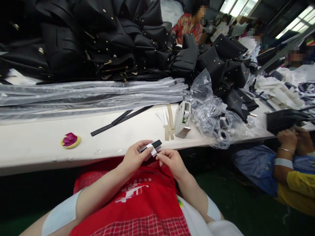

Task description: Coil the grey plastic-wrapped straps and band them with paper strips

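Observation:
Above my lap, at the table's front edge, my left hand (136, 154) is closed around a short, dark folded strap (157, 143). A white paper band (153, 151) lies across the strap. My right hand (169, 160) pinches the band's lower end between thumb and fingertips. On the table beyond my hands lie two long black strips (118, 120), one crossing the other. Several narrow beige and white strips (167, 126) lie beside a pale tape dispenser (183, 118).
Black bags (118, 39) are heaped at the back, behind a stack of plastic-wrapped grey strips (98, 95). A clear bag of tape rolls (214, 121) sits right of the dispenser. A yellow dish with magenta cloth (70, 140) stands left. A co-worker's hands (292, 139) are at far right.

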{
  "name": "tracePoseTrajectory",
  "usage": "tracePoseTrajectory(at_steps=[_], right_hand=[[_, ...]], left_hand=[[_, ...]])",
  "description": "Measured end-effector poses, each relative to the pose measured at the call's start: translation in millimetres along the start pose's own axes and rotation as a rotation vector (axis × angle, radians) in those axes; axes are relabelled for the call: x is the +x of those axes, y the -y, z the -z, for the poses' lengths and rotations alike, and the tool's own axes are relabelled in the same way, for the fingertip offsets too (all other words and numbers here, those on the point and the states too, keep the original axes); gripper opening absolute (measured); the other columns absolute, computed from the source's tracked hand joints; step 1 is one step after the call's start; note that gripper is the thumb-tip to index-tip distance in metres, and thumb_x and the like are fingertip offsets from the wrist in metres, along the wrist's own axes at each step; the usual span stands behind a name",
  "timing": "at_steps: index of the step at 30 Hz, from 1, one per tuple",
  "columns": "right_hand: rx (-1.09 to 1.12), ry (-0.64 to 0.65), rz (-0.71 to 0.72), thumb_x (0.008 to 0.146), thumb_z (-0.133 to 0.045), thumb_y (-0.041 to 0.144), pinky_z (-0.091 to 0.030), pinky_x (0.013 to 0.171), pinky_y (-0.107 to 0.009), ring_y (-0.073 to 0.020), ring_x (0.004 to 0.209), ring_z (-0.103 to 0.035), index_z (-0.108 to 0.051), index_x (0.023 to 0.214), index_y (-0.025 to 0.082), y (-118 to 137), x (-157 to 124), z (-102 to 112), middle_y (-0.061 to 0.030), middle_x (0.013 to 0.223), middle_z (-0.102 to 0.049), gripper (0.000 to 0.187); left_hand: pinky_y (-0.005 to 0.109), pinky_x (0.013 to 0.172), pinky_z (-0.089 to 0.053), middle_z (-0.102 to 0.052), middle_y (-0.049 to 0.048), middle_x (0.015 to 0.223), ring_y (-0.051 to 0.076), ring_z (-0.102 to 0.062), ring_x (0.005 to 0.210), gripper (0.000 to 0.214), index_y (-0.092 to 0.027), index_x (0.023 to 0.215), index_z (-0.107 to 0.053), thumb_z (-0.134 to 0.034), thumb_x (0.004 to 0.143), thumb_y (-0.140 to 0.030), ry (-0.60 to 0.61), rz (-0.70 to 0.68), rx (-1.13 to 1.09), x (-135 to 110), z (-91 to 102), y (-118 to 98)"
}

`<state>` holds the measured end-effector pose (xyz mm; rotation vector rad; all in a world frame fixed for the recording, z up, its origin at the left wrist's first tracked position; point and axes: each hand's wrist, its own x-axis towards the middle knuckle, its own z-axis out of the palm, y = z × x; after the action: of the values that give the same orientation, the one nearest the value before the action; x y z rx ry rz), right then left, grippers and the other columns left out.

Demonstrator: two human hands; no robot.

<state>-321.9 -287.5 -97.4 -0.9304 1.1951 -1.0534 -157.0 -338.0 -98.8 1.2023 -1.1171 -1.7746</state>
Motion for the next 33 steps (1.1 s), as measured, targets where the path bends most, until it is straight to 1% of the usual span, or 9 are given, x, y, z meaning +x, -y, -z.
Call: tracePoseTrajectory(at_steps=[9,13,16,21,24,26,28,30,33], right_hand=[[-0.045,-0.016,-0.075,0.07,-0.074,0.048,-0.038,0.044,-0.02,-0.0074,0.041,-0.047,-0.067,0.065,0.014,-8,13,-5,0.0021,0.047,-0.058,0.035],[-0.008,0.076,-0.051,0.07,-0.075,0.045,-0.045,0.053,-0.022,-0.0098,0.051,-0.056,-0.072,0.077,0.014,-9,13,-1,-0.0013,0.061,-0.066,0.031],[0.023,0.112,-0.054,0.07,-0.076,0.043,-0.048,0.057,-0.023,-0.0103,0.056,-0.059,-0.073,0.088,0.015,-9,14,-2,-0.0023,0.067,-0.069,0.034],[0.051,0.022,-0.007,0.067,-0.077,0.046,-0.047,0.054,-0.022,-0.0119,0.056,-0.059,-0.071,0.072,0.015,-5,21,-14,-0.0022,0.061,-0.066,0.032],[0.08,-0.079,0.05,0.061,-0.081,0.042,-0.044,0.05,-0.023,-0.0123,0.052,-0.053,-0.067,0.061,0.015,-4,24,-19,-0.0012,0.056,-0.063,0.03],[0.12,-0.128,0.077,0.056,-0.083,0.034,-0.042,0.051,-0.023,-0.012,0.053,-0.051,-0.066,0.058,0.015,-4,25,-20,-0.0009,0.056,-0.062,0.026],[0.221,-0.142,0.069,0.056,-0.081,0.026,-0.042,0.053,-0.023,-0.0108,0.054,-0.049,-0.067,0.061,0.015,-4,25,-22,0.0002,0.058,-0.061,0.019],[0.384,-0.104,0.015,0.056,-0.077,0.022,-0.042,0.055,-0.022,-0.0102,0.054,-0.048,-0.068,0.068,0.015,-5,22,-23,0.001,0.06,-0.06,0.016],[0.548,0.013,-0.067,0.055,-0.075,0.023,-0.046,0.062,-0.025,-0.0119,0.059,-0.053,-0.069,0.08,0.016,-5,15,-24,0.0003,0.067,-0.061,0.027]], left_hand=[[0.027,0.061,-0.048,-0.066,0.003,0.071,0.015,-0.061,0.063,0.055,-0.013,0.104,-0.064,-0.079,0.065,-0.048,0.027,0.011,-0.096,-2,-3.7,3],[0.023,0.056,-0.046,-0.066,0.0015,0.071,0.012,-0.057,0.058,0.054,-0.013,0.105,-0.063,-0.08,0.065,-0.046,-0.035,-0.013,-0.063,-4,-6.0,1],[0.024,0.059,-0.047,-0.068,0.0038,0.08,0.013,-0.059,0.064,0.048,-0.014,0.105,-0.064,-0.072,0.073,-0.048,-0.112,-0.111,0.0,-6,-5.5,1],[0.027,0.066,-0.05,-0.069,0.0035,0.085,0.015,-0.06,0.068,0.034,-0.019,0.109,-0.064,-0.058,0.086,-0.042,-0.092,-0.349,0.298,-15,-4.5,-1],[0.033,0.085,-0.05,-0.067,0.0067,0.102,0.019,-0.063,0.091,0.026,-0.022,0.112,-0.064,-0.055,0.089,-0.032,-0.047,-0.584,0.508,-21,-5.7,-5],[0.035,0.093,-0.049,-0.064,0.009,0.111,0.021,-0.06,0.104,0.026,-0.022,0.113,-0.063,-0.056,0.088,-0.028,-0.032,-0.684,0.593,-22,-5.7,-8],[0.037,0.095,-0.049,-0.061,0.0104,0.113,0.022,-0.059,0.107,0.027,-0.022,0.113,-0.063,-0.056,0.088,-0.028,-0.044,-0.714,0.621,-21,-4.3,-8],[0.04,0.096,-0.05,-0.061,0.0108,0.113,0.023,-0.059,0.109,0.027,-0.023,0.113,-0.063,-0.055,0.088,-0.03,-0.07,-0.709,0.627,-18,-2.3,-7],[0.042,0.098,-0.051,-0.059,0.0106,0.12,0.025,-0.059,0.113,0.03,-0.027,0.116,-0.064,-0.051,0.09,-0.034,-0.029,-0.677,0.678,-16,0.1,-2]])
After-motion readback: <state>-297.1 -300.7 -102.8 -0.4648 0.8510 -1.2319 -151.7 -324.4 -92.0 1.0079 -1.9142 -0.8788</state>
